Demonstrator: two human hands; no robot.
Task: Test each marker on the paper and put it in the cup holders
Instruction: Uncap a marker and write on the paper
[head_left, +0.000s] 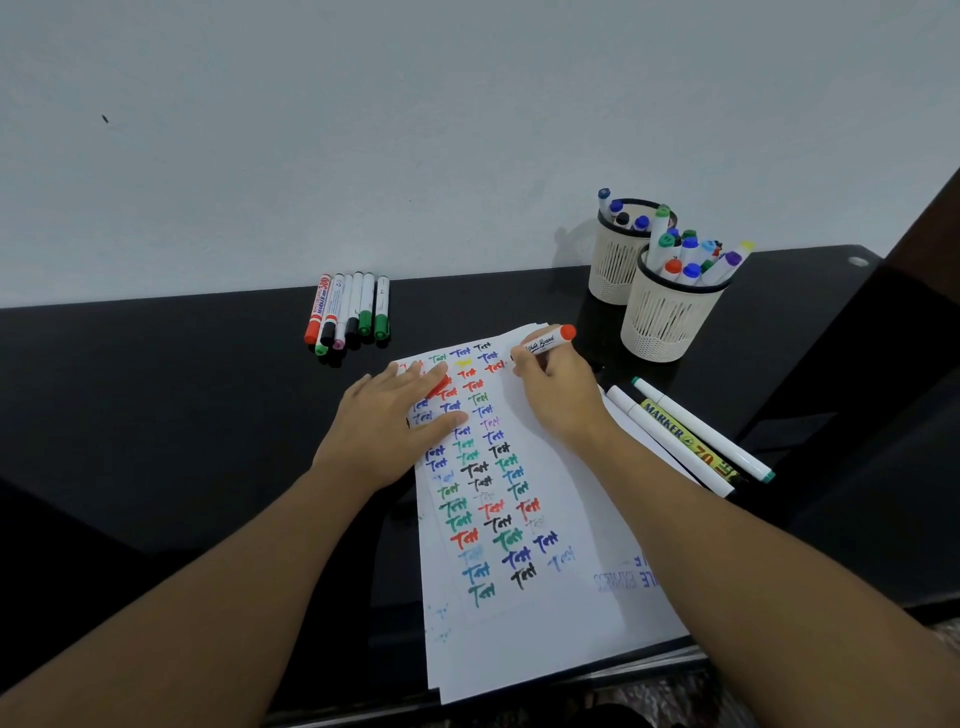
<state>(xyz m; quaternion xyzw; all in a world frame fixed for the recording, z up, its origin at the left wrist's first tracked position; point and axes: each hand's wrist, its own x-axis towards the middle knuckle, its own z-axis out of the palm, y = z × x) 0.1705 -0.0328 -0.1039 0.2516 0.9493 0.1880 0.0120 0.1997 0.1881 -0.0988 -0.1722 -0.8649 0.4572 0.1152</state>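
Right hand (558, 395) grips red-capped marker (548, 342), cap end pointing up-right, tip on paper (561, 613)

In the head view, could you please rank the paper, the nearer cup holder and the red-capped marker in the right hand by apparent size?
1. paper
2. nearer cup holder
3. red-capped marker, partly hidden by the right hand

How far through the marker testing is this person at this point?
Well along. The paper carries three columns of "Test" marks, and both cups hold many markers. In hand: the right hand holds an orange-capped whiteboard marker at the paper's top, while the left hand lies flat on the sheet. Left: six markers by the wall and three at the right.
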